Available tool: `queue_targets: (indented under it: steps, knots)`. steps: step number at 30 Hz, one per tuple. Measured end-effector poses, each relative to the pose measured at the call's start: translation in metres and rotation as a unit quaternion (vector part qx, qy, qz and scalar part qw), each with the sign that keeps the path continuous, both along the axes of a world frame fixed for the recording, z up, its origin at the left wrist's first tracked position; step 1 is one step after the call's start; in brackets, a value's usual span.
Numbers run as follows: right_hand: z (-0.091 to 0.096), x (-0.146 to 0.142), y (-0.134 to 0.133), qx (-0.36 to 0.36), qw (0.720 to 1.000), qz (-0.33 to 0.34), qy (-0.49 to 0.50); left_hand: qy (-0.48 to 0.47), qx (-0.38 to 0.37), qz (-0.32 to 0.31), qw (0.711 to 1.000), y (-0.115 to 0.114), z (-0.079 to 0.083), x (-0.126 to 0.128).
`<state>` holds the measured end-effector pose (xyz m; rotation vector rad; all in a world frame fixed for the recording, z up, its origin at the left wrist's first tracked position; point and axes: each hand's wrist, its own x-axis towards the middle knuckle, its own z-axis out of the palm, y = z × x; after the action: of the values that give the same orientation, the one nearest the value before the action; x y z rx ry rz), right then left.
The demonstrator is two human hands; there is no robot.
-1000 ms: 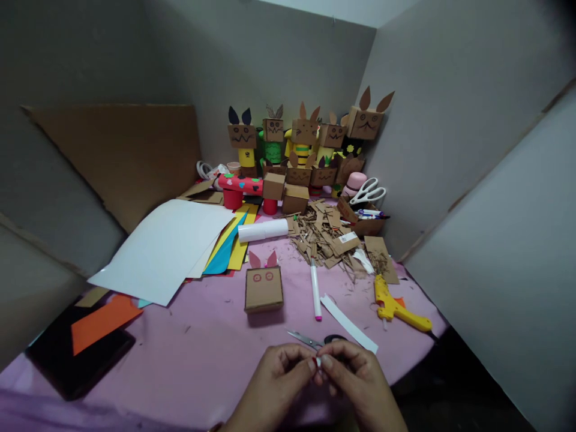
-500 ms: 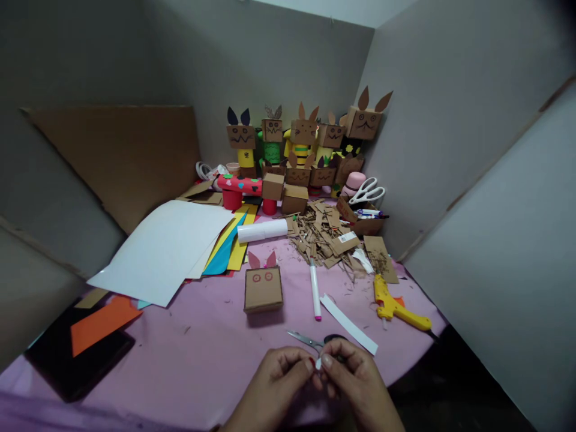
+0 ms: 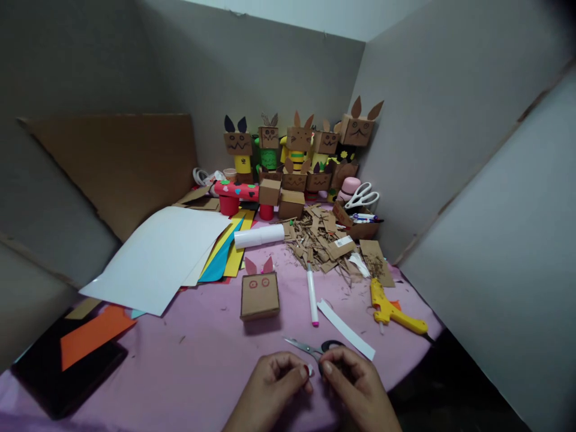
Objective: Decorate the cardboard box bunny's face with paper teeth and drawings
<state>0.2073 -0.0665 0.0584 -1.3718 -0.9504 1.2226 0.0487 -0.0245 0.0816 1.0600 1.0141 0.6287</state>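
Observation:
Near the front edge of the table, my left hand [image 3: 275,385] pinches a tiny white paper piece [image 3: 310,370] between thumb and forefinger. Just to its right, my right hand [image 3: 357,384] is closed, thumb against fingertips; whether anything is between them is hidden. Black-handled scissors [image 3: 303,345] lie right behind my hands, partly covered by the right one. Beyond them sits a small cardboard box head [image 3: 260,297] with pink ears and two red drawn eyes. A white marker with a pink end [image 3: 312,297] and a white paper strip [image 3: 346,330] rest behind my right hand.
A yellow glue gun [image 3: 396,312] lies at the right edge. Cardboard scraps [image 3: 315,237] are heaped farther back, before several cardboard animal figures [image 3: 297,139]. White sheets [image 3: 162,252], an orange paper [image 3: 94,336] and a dark flat tablet-like object [image 3: 63,384] occupy the left.
My hands have drawn slightly apart. The white paper piece, earlier between both hands' fingertips, is now in the left hand's pinch. The view has tilted and shifted slightly.

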Motion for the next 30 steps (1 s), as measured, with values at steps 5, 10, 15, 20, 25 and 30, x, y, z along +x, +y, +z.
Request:
queue_targets:
  steps: [5, 10, 15, 20, 25, 30]
  knots:
    - [-0.006, 0.016, 0.002, 0.088, 0.976, -0.044, -0.195, 0.009, 0.000, 0.025, 1.000, 0.004, -0.006, -0.003]
    - [-0.007, 0.008, 0.003, 0.093, 0.983, -0.005, -0.157, 0.019, 0.010, 0.038, 0.999, 0.004, -0.008, 0.000]
    - [-0.006, -0.011, 0.001, 0.056, 0.995, 0.044, -0.064, 0.023, 0.019, 0.031, 0.999, 0.001, -0.012, 0.003]
    - [-0.002, -0.011, 0.002, 0.011, 0.999, 0.053, 0.003, 0.025, 0.016, 0.017, 0.999, -0.001, -0.014, 0.002]
    - [-0.008, -0.004, 0.003, 0.024, 0.998, 0.035, -0.044, 0.029, 0.010, 0.027, 0.999, 0.001, -0.015, 0.003]
    - [-0.014, 0.031, 0.011, 0.057, 0.940, 0.016, -0.335, 0.041, 0.018, 0.044, 0.998, 0.006, -0.013, 0.000]
